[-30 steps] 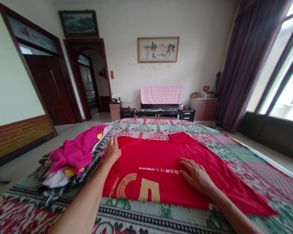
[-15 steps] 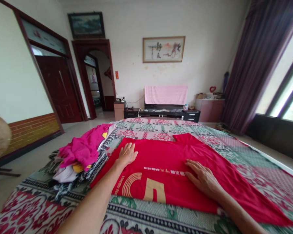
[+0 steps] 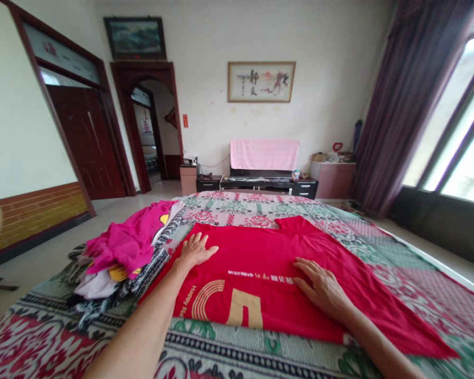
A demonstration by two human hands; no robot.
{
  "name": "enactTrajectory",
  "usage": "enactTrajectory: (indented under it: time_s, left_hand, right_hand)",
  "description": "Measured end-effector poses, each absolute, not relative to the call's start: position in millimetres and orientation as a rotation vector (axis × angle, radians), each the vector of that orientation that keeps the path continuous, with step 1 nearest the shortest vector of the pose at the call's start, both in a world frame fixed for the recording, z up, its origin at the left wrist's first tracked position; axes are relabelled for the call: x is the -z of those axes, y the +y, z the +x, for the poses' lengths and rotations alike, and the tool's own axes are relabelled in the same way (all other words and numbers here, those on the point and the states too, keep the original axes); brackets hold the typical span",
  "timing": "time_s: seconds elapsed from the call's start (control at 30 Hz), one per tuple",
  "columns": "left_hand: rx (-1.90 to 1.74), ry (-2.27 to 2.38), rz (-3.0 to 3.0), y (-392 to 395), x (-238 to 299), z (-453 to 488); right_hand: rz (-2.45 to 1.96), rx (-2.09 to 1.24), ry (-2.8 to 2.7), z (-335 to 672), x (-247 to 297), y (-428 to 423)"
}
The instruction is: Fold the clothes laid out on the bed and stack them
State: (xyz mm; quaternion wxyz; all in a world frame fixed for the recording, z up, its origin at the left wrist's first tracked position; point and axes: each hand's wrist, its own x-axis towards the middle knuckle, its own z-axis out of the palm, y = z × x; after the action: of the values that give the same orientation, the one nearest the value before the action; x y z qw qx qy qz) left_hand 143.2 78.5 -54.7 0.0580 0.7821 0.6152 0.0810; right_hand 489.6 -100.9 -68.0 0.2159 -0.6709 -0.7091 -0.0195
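Observation:
A red T-shirt (image 3: 245, 247) with gold and white print lies spread sideways on a patterned bedspread (image 3: 221, 350). My left hand (image 3: 197, 249) rests flat on the shirt near its left end, fingers stretched toward the far edge. Palm down, my right hand (image 3: 319, 287) lies on the middle of the shirt beside the white lettering, its fingers extended. One sleeve sticks out at the far side, and another corner reaches toward the lower right.
Left of the shirt is a heap of clothes (image 3: 122, 245), bright pink on top with black-and-white fabric beneath. Beyond the bed stand a low black cabinet (image 3: 306, 188) and a screen under a pink cloth (image 3: 264, 153). A purple curtain (image 3: 395, 105) hangs at the right.
My left hand has slid slightly left along the shirt. The right hand stays on the same part of the fabric. The whole view has shifted a little.

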Motion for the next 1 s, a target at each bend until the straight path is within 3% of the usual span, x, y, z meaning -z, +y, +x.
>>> enactTrajectory:
  time_s: [0.37,0.77,1.0]
  left_hand:
    - [-0.111,1.852,2.383,109,51,138]
    - [-0.546,1.992,2.452,159,59,146]
    - [-0.339,2.065,2.384,172,54,150]
  right_hand:
    - [-1.863,0.044,-1.951,486,65,-105]
    - [-1.886,0.030,-1.944,483,63,-106]
    - [-1.894,0.037,-1.945,480,60,-110]
